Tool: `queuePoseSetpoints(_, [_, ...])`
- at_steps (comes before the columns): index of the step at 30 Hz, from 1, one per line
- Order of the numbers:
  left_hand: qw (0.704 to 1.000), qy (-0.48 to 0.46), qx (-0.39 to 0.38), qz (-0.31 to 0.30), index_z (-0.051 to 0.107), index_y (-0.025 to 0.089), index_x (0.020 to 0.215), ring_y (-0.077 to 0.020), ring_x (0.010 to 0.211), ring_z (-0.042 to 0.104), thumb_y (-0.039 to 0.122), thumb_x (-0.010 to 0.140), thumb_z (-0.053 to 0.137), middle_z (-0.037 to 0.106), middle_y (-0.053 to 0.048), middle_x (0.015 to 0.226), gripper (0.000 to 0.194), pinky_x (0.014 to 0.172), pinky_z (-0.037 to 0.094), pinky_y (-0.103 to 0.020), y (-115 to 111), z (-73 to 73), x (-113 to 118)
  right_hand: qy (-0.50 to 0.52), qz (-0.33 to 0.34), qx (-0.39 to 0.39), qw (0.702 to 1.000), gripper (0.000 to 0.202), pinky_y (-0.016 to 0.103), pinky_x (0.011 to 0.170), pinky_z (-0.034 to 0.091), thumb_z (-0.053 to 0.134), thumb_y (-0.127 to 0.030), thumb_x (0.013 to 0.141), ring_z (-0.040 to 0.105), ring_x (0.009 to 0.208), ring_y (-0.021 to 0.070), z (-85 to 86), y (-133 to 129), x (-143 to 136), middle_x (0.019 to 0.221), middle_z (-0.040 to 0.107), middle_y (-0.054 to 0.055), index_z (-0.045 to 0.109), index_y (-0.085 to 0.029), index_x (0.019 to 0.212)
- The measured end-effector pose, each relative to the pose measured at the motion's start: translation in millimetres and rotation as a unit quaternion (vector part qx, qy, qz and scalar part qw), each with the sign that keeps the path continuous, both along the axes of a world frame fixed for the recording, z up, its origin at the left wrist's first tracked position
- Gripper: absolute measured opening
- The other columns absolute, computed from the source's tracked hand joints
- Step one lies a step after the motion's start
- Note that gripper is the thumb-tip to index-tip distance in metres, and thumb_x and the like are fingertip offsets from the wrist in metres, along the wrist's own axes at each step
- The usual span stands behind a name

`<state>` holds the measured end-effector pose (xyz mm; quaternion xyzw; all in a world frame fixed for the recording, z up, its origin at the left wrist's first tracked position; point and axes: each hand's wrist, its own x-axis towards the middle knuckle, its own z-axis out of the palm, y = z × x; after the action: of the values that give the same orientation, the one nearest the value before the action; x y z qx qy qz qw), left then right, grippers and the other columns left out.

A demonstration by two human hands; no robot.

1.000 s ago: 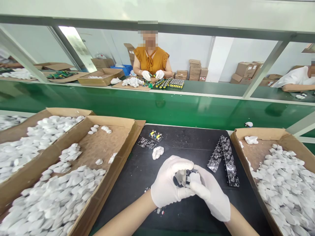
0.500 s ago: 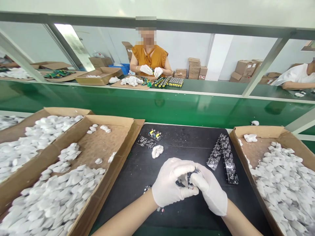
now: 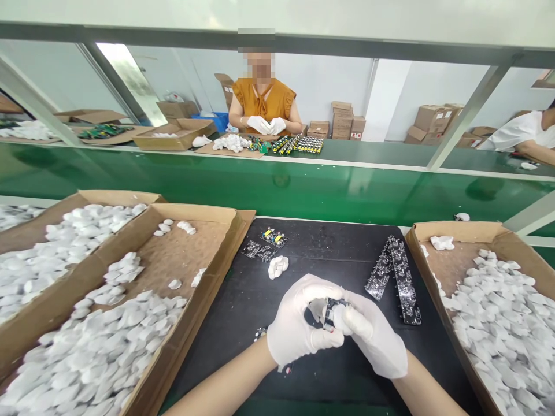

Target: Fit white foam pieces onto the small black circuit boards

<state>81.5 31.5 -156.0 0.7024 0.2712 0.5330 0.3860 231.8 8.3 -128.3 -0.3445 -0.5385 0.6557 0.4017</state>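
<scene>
My left hand, in a white glove, is closed around the edges of a small black circuit board above the black mat. My gloved right hand pinches a white rounded piece against the board's right side; the fingers partly cover both. Behind my left hand lies a small clump of white pieces. Farther back are dark boards and a board with yellow components. Two long black board strips rest at the mat's right. Small parts show beside my left wrist.
Cardboard trays holding many white pieces stand at left; another such tray stands at right. Beyond the green conveyor, a co-worker in an orange top handles something small with gloved hands. Another person sits at far right.
My right hand has shifted slightly right, and the board in my hands has turned so more of its face and the white piece show. A small white item on the conveyor has moved right.
</scene>
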Motion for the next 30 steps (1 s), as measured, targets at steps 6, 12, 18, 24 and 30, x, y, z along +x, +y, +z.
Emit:
queuePoseSetpoints(6, [1.0, 0.013, 0.015, 0.013, 0.062, 0.021, 0.094, -0.0202, 0.08, 0.062, 0.054, 0.061, 0.073, 0.064, -0.006, 0.089, 0.048, 0.073, 0.051, -0.034, 2.3, -0.2, -0.8, 0.022, 0.014, -0.001, 1.0, 0.039, 0.03, 0.065, 0.031, 0.041, -0.046, 0.088, 0.035, 0.067, 0.0145, -4.0, 1.5, -0.7, 0.067, 0.038, 0.0, 0.032, -0.02, 0.061])
queuePoseSetpoints(12, [0.999, 0.03, -0.019, -0.016, 0.061, 0.021, 0.097, -0.0221, 0.086, 0.062, 0.055, 0.061, 0.073, 0.063, -0.008, 0.094, 0.051, 0.076, 0.05, -0.035, 0.4, -4.5, 0.8, -0.04, 0.011, -0.061, 0.997, 0.029, 0.031, 0.064, 0.031, 0.052, -0.042, 0.081, 0.036, 0.07, 0.0155, 1.2, 1.7, -0.2, 0.072, 0.042, 0.001, 0.047, -0.016, 0.068])
queuePoseSetpoints(18, [0.992, 0.072, -0.096, -0.029, 0.061, 0.02, 0.105, -0.0246, 0.097, 0.061, 0.035, 0.066, 0.074, 0.063, -0.009, 0.104, 0.044, 0.086, 0.048, -0.037, -1.7, 0.0, 3.1, 0.01, -0.04, -0.096, 0.995, 0.033, 0.03, 0.064, 0.031, 0.059, -0.046, 0.078, 0.037, 0.068, 0.0151, -6.2, 1.3, -2.7, 0.07, 0.042, 0.001, 0.051, -0.015, 0.07])
queuePoseSetpoints(24, [0.989, 0.025, -0.126, -0.071, 0.065, 0.021, 0.105, -0.025, 0.097, 0.062, 0.028, 0.074, 0.064, 0.066, -0.009, 0.103, 0.032, 0.085, 0.049, -0.036, 1.5, 0.6, 1.0, 0.118, -0.005, -0.133, 0.984, 0.044, 0.03, 0.064, 0.03, 0.062, -0.044, 0.078, 0.035, 0.065, 0.0135, -3.8, 1.9, -2.9, 0.062, 0.036, -0.001, 0.035, -0.018, 0.054])
queuePoseSetpoints(30, [0.992, 0.047, -0.108, -0.047, 0.068, 0.02, 0.101, -0.0255, 0.087, 0.063, 0.038, 0.067, 0.072, 0.068, -0.01, 0.094, 0.039, 0.079, 0.05, -0.037, 4.0, -3.4, -1.1, 0.118, 0.003, -0.19, 0.975, 0.038, 0.031, 0.066, 0.035, 0.068, -0.046, 0.072, 0.037, 0.066, 0.013, -0.3, 0.9, -1.9, 0.066, 0.037, -0.002, 0.045, -0.017, 0.062])
